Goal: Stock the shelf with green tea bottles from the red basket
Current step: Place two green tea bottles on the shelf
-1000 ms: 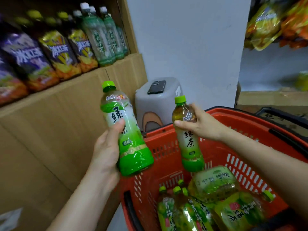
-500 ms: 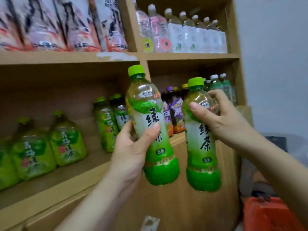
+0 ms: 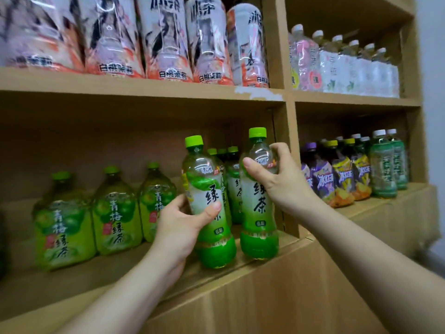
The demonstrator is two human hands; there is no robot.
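Note:
I hold two green tea bottles upright at the front of the wooden shelf [image 3: 240, 268]. My left hand [image 3: 179, 225] grips the left green tea bottle [image 3: 207, 237] round its middle, thumb across the label. My right hand [image 3: 281, 182] grips the right green tea bottle [image 3: 258, 213] near its shoulder. Both bottle bases are at or just above the shelf's front edge; I cannot tell if they touch it. More green tea bottles [image 3: 232, 184] stand behind them against the divider. The red basket is out of view.
Wide green plum tea bottles [image 3: 115, 213] stand to the left on the same shelf. A wooden divider [image 3: 289, 165] bounds the bay on the right, with purple, yellow and green bottles [image 3: 346, 172] beyond it. Large bottles [image 3: 166, 37] fill the shelf above.
Both hands rose from the red basket with a bottle each and moved forward to the shelf. The bottles now sit at the shelf's front edge, and the view has tilted up.

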